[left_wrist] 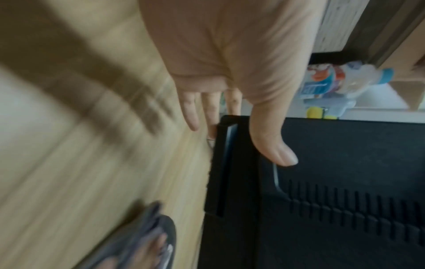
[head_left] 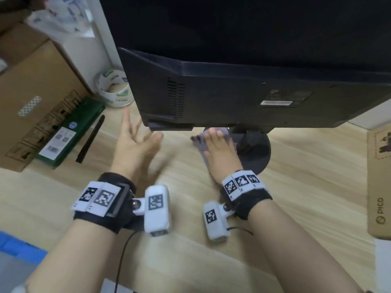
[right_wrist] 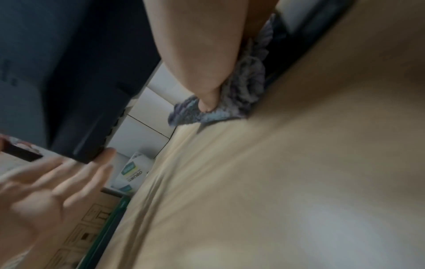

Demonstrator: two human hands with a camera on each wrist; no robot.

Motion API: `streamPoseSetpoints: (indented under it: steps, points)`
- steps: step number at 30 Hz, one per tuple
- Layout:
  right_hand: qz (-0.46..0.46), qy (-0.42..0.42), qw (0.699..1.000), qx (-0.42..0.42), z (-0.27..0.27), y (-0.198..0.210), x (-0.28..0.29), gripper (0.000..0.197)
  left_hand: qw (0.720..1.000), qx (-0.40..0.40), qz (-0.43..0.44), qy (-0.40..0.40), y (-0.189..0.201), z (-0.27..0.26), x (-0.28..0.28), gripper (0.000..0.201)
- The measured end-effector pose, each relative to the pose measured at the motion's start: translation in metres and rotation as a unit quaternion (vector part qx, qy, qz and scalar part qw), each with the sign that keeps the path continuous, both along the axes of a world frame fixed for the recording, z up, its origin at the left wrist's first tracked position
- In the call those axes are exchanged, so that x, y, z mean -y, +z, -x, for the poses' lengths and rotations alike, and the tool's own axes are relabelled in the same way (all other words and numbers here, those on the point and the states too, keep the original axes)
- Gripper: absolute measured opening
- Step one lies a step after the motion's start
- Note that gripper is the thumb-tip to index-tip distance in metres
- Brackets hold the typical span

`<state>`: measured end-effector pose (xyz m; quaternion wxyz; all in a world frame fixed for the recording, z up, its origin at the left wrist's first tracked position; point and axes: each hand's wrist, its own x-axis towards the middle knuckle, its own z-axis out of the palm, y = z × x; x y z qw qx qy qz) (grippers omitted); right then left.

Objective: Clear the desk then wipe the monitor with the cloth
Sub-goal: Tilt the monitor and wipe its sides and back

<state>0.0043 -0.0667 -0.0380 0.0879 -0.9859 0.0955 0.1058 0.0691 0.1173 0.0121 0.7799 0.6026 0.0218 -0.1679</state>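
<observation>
The black monitor (head_left: 232,92) is seen from behind and above, standing on a round base (head_left: 261,159) on the wooden desk (head_left: 296,197). My right hand (head_left: 218,149) lies flat on a grey-purple cloth (head_left: 198,142) beside the base, its fingers reaching under the monitor. In the right wrist view the thumb (right_wrist: 204,76) presses into the bunched cloth (right_wrist: 246,80). My left hand (head_left: 137,142) hovers with spread fingers at the monitor's lower left corner (left_wrist: 232,163), holding nothing; its thumb (left_wrist: 273,145) is over the casing. The cloth (left_wrist: 147,227) also shows in the left wrist view.
At the left stand a cardboard box (head_left: 36,98), a green box (head_left: 69,132), a black pen (head_left: 91,138) and a tape roll (head_left: 115,89). A PICO carton (head_left: 378,187) lies at the right edge. A spray bottle (left_wrist: 340,83) stands beyond the monitor.
</observation>
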Motion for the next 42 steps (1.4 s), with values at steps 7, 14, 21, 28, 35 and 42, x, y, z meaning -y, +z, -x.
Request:
streamPoseSetpoints:
  steps: [7,14,21,28,35,42]
  points:
    - [-0.101,-0.109,0.987,0.06,0.099,-0.006,0.017,0.051,0.991,0.06,-0.119,0.026,0.004,-0.014,0.008,0.046]
    - [-0.104,-0.2,0.973,0.048,0.088,-0.004,-0.005,0.052,0.988,0.065,-0.133,0.043,-0.004,-0.025,0.008,0.042]
    - [-0.094,-0.074,0.993,-0.005,0.044,0.006,-0.002,0.053,0.988,0.075,-0.135,0.023,0.0,-0.024,0.004,0.038]
    - [-0.185,-0.203,0.937,0.216,0.087,-0.004,0.006,0.033,0.986,0.085,-0.142,0.013,-0.003,-0.013,-0.003,0.037]
    - [-0.443,-0.464,0.617,0.456,0.082,0.043,0.015,0.038,0.988,0.08,-0.126,0.038,-0.004,0.009,-0.008,0.04]
    - [-0.289,-0.394,0.797,0.356,0.02,0.023,0.021,0.069,0.983,0.099,-0.152,0.031,-0.008,0.036,-0.018,0.035]
